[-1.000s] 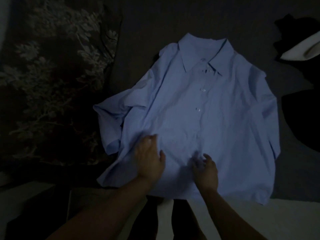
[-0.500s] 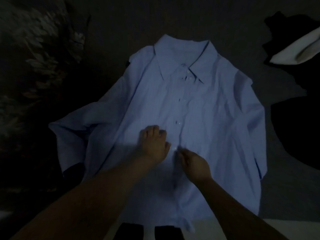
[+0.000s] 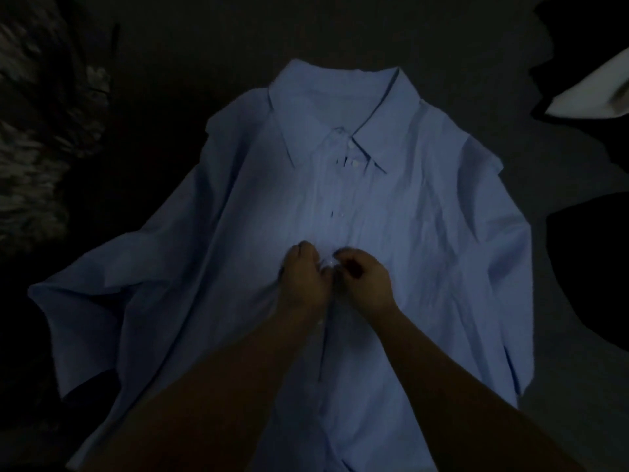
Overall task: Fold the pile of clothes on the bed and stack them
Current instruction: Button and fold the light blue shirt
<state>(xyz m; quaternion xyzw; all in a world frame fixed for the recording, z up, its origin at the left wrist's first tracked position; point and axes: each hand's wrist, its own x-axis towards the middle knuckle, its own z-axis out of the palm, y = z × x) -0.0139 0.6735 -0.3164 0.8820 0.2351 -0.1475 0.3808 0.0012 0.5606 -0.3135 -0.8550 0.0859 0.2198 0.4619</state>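
I see the light blue shirt (image 3: 391, 233) lying face up on the dark bed (image 3: 204, 35), spread nearly flat, its collar at the far end and its hem toward me, so the long axis runs away from me. One short sleeve spreads out to the left; the other lies along the right side. Both my forearms reach forward over the lower half of the shirt. My left hand (image 3: 301, 277) and my right hand (image 3: 366, 279) meet at the button placket in the middle of the shirt, fingers curled, each pinching the fabric there at a small pale button; the light is too dim for me to tell whether that button is fastened. A black garment (image 3: 592, 260) lies on the bed to the right, and a white cloth (image 3: 592, 97) lies at the far right. A patterned bedcover (image 3: 37, 148) shows at the left.
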